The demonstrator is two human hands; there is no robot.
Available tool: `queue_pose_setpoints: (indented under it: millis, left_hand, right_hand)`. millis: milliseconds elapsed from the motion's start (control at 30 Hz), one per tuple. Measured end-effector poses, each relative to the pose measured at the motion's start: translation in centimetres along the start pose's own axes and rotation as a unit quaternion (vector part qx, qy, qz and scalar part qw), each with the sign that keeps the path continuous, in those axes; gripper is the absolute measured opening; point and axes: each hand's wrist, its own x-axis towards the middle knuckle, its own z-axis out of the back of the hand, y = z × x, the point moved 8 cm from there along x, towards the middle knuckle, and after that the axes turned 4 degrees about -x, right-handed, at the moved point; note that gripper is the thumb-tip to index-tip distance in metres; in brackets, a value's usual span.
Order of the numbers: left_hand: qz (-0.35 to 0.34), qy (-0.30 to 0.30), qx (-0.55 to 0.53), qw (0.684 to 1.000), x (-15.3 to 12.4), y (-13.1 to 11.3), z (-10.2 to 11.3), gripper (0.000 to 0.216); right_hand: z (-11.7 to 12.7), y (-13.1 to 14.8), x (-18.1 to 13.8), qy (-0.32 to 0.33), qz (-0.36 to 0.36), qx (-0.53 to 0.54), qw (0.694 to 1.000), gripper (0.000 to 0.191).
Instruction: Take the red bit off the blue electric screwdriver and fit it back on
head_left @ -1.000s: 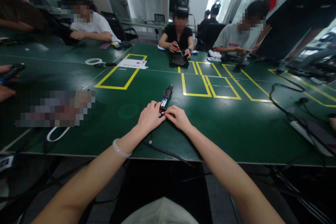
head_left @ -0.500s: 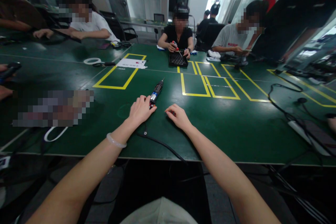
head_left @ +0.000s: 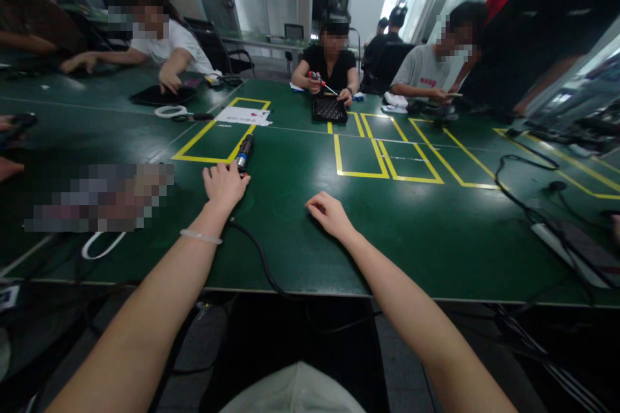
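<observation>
My left hand (head_left: 223, 184) grips the near end of a corded electric screwdriver (head_left: 245, 153), black with a silver-blue band, lying on the green table (head_left: 300, 219) at the corner of a yellow taped rectangle (head_left: 223, 132). Its black cable (head_left: 256, 255) trails from my wrist back over the table's near edge. My right hand (head_left: 329, 213) rests on the table to the right, fingers loosely curled, holding nothing that I can see. A pale bangle (head_left: 200, 237) sits on my left wrist.
Across the table a person works with a red-handled screwdriver over a black tray (head_left: 330, 108). White paper (head_left: 245, 117) and a tape roll (head_left: 170, 112) lie far left. More yellow rectangles (head_left: 387, 151) mark the middle. Cables and a power strip (head_left: 571, 242) crowd the right side.
My left hand slid the screwdriver leftwards and away, from the table's centre to the yellow rectangle. My right hand let go of it and stayed near the middle.
</observation>
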Motion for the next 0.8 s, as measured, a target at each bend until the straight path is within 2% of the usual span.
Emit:
queue_pose_setpoints:
  millis: [133, 400, 500, 600, 667, 700, 733, 800]
  left_hand:
    - [-0.014, -0.043, -0.020, 0.999, -0.3, -0.3, 0.4, 0.052]
    - [-0.002, -0.005, -0.054, 0.999, -0.3, -0.4, 0.6, 0.046]
    - [0.002, -0.022, -0.067, 0.997, -0.2, -0.3, 1.0, 0.042]
    - [-0.031, -0.052, -0.127, 0.990, -0.5, -1.5, 1.7, 0.039]
    - [-0.080, -0.027, -0.238, 0.968, -1.1, -3.7, 1.4, 0.038]
    - [-0.107, 0.013, -0.313, 0.944, -1.6, -5.3, 1.0, 0.038]
    - [-0.136, 0.068, -0.390, 0.908, -2.2, -7.1, 0.3, 0.039]
    - [-0.172, 0.193, -0.516, 0.816, -3.9, -10.7, -0.9, 0.042]
  right_hand:
    - [0.1, -0.1, 0.0, -0.005, -0.010, 0.003, 1.000, 0.012]
    - [0.4, -0.5, 0.1, -0.018, -0.028, 0.035, 0.999, 0.013]
    - [0.3, -0.9, 0.1, -0.023, -0.037, 0.046, 0.998, 0.014]
    - [0.1, -1.5, 0.1, -0.024, -0.048, 0.068, 0.996, 0.015]
    - [0.0, -1.9, 0.2, -0.021, -0.062, 0.096, 0.993, 0.016]
    - [-0.1, -2.1, 0.2, -0.016, -0.071, 0.116, 0.991, 0.017]
    - [-0.2, -2.4, 0.2, -0.012, -0.082, 0.140, 0.987, 0.018]
    - [-0.4, -2.8, 0.2, -0.006, -0.105, 0.196, 0.975, 0.020]
